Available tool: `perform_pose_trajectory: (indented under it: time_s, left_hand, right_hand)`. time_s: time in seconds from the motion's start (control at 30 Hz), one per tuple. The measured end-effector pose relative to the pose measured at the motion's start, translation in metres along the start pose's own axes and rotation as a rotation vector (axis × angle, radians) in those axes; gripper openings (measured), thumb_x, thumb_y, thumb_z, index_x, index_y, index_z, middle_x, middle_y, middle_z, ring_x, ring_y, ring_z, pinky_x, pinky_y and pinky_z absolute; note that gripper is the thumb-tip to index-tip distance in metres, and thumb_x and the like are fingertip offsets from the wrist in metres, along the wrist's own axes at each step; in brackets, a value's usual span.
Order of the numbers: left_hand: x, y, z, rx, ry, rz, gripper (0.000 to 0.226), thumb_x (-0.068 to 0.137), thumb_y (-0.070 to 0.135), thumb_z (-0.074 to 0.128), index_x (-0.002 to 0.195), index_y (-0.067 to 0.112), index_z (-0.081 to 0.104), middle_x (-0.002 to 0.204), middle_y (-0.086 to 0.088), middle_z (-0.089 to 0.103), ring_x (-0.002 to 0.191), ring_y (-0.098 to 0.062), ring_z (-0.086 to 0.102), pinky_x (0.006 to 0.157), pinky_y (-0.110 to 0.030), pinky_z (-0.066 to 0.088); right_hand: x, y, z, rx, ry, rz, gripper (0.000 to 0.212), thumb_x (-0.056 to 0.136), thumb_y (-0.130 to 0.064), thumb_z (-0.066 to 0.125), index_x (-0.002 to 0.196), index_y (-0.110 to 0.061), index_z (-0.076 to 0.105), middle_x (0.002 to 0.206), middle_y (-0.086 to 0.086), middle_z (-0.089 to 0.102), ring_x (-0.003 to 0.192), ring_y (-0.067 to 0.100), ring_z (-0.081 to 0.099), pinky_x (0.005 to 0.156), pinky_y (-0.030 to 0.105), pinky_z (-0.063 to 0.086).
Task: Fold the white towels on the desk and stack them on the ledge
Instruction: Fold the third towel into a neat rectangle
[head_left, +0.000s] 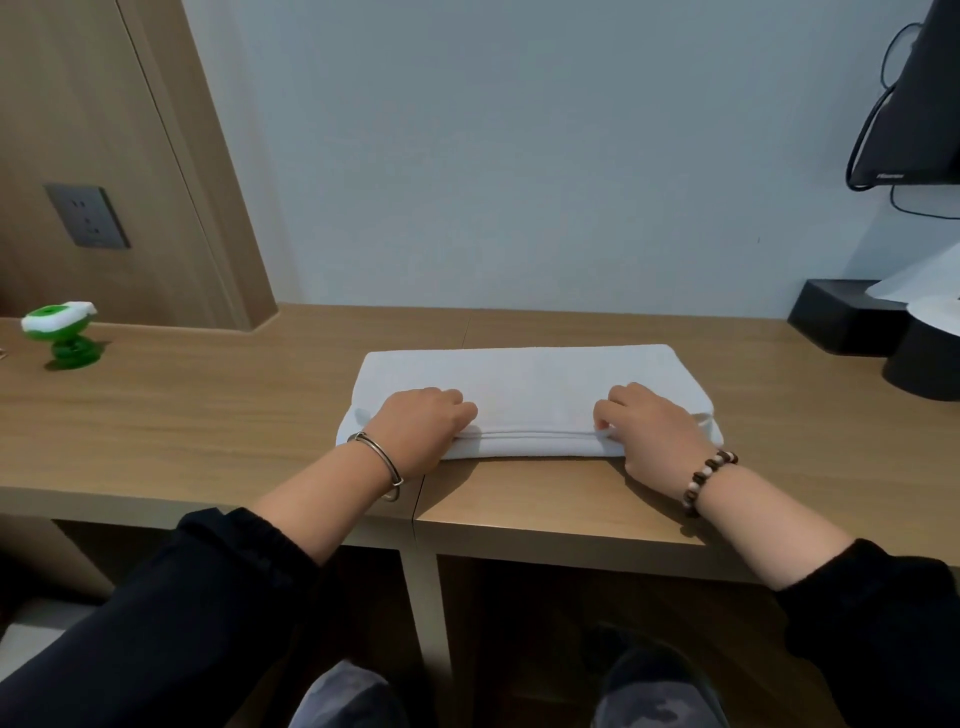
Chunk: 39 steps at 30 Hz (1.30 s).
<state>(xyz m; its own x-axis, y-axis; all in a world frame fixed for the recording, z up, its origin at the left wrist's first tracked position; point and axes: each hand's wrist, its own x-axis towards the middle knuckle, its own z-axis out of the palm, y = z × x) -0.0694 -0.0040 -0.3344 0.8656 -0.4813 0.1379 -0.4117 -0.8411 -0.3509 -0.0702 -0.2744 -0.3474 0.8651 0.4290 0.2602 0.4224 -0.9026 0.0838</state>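
A white towel (535, 384) lies folded into a long band on the wooden desk (182, 415), its layered edge facing me. My left hand (421, 428) grips the near edge of the towel at its left end, fingers curled over the fold. At the right end my right hand (649, 428) pinches the same near edge, fingers curled. Both wrists wear bracelets. The towel lies flat with its far edge close to the wall.
A green and white gadget (62, 332) stands at the desk's far left. A black box (847, 317) and a dark round container (924, 364) sit at the right, under a black screen (914, 104) with cables. A wall socket (85, 215) is on the wood panel.
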Motion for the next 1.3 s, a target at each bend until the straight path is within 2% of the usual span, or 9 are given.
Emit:
perform_pose_trajectory:
  time_s: [0.17, 0.27, 0.37, 0.47, 0.6, 0.83, 1.03, 1.13, 1.3]
  left_hand:
    - [-0.006, 0.001, -0.002, -0.052, 0.022, -0.028, 0.014, 0.093, 0.009, 0.041, 0.102, 0.015, 0.048, 0.1, -0.003, 0.049, 0.083, -0.021, 0.045, 0.058, -0.03, 0.03]
    - [-0.008, 0.0, -0.002, -0.071, 0.015, -0.005, 0.014, 0.093, 0.01, 0.039, 0.102, 0.015, 0.049, 0.099, -0.004, 0.049, 0.081, -0.02, 0.041, 0.058, -0.031, 0.028]
    - [-0.009, -0.003, 0.0, -0.091, 0.005, 0.027, 0.016, 0.094, 0.011, 0.04, 0.105, 0.015, 0.051, 0.1, -0.004, 0.05, 0.089, -0.022, 0.047, 0.06, -0.031, 0.031]
    - [-0.011, -0.004, 0.002, -0.19, 0.034, 0.023, 0.018, 0.092, 0.012, 0.043, 0.105, 0.016, 0.054, 0.1, -0.003, 0.052, 0.088, -0.022, 0.048, 0.065, -0.031, 0.037]
    - [-0.022, -0.018, 0.004, -0.396, 0.083, -0.005, 0.02, 0.09, 0.015, 0.049, 0.105, 0.016, 0.062, 0.1, -0.002, 0.057, 0.092, -0.021, 0.052, 0.073, -0.028, 0.037]
    - [-0.064, -0.065, 0.009, -0.535, 0.139, -0.223, 0.009, 0.083, 0.018, 0.069, 0.088, 0.011, 0.071, 0.093, -0.001, 0.064, 0.088, -0.016, 0.057, 0.074, -0.024, 0.04]
    - [-0.063, -0.074, 0.009, -0.699, 0.066, -0.369, 0.013, 0.071, 0.016, 0.079, 0.079, 0.016, 0.069, 0.082, 0.005, 0.062, 0.073, -0.007, 0.052, 0.061, -0.009, 0.036]
    - [-0.058, -0.076, 0.009, -0.728, 0.009, -0.376, 0.015, 0.07, 0.014, 0.08, 0.077, 0.017, 0.068, 0.077, 0.007, 0.061, 0.069, -0.003, 0.052, 0.059, -0.004, 0.037]
    - [-0.052, -0.076, 0.01, -0.722, -0.045, -0.363, 0.022, 0.069, 0.014, 0.08, 0.066, 0.021, 0.06, 0.067, 0.011, 0.058, 0.062, -0.002, 0.051, 0.055, -0.008, 0.037]
  right_hand:
    - [0.002, -0.008, 0.003, -0.141, 0.041, -0.003, 0.027, 0.079, 0.005, 0.049, 0.092, -0.019, 0.051, 0.093, -0.002, 0.048, 0.081, 0.014, 0.034, 0.064, 0.025, 0.027]
    - [0.004, -0.011, -0.006, -0.119, -0.037, -0.003, 0.02, 0.082, -0.001, 0.05, 0.09, -0.02, 0.049, 0.089, -0.006, 0.041, 0.081, 0.012, 0.035, 0.066, 0.024, 0.033]
    - [0.016, -0.014, -0.016, 0.065, -0.106, -0.024, 0.008, 0.088, -0.013, 0.048, 0.087, -0.02, 0.053, 0.094, -0.005, 0.044, 0.087, 0.014, 0.043, 0.071, 0.025, 0.04]
    - [0.035, -0.041, -0.018, 0.31, -0.121, -0.075, 0.005, 0.091, -0.025, 0.053, 0.087, -0.022, 0.054, 0.092, -0.007, 0.045, 0.087, 0.014, 0.048, 0.073, 0.024, 0.037]
    - [0.054, -0.085, -0.004, 0.443, -0.098, -0.052, 0.018, 0.086, -0.037, 0.063, 0.09, -0.027, 0.049, 0.083, -0.013, 0.043, 0.077, 0.008, 0.044, 0.068, 0.023, 0.033]
    - [0.059, -0.091, 0.006, 0.407, -0.101, -0.017, 0.015, 0.087, -0.034, 0.065, 0.086, -0.027, 0.052, 0.084, -0.011, 0.047, 0.079, 0.01, 0.048, 0.07, 0.023, 0.037]
    - [0.06, -0.097, 0.007, 0.449, -0.107, 0.087, 0.017, 0.085, -0.027, 0.068, 0.078, -0.025, 0.053, 0.081, -0.011, 0.049, 0.078, 0.011, 0.05, 0.07, 0.025, 0.041]
    - [0.062, -0.101, 0.006, 0.429, -0.134, 0.127, 0.021, 0.086, -0.025, 0.066, 0.074, -0.024, 0.049, 0.08, -0.01, 0.048, 0.08, 0.014, 0.052, 0.071, 0.027, 0.042]
    - [0.064, -0.104, 0.0, 0.381, -0.144, 0.141, 0.015, 0.088, -0.02, 0.06, 0.077, -0.02, 0.05, 0.085, -0.006, 0.052, 0.082, 0.016, 0.052, 0.071, 0.027, 0.043]
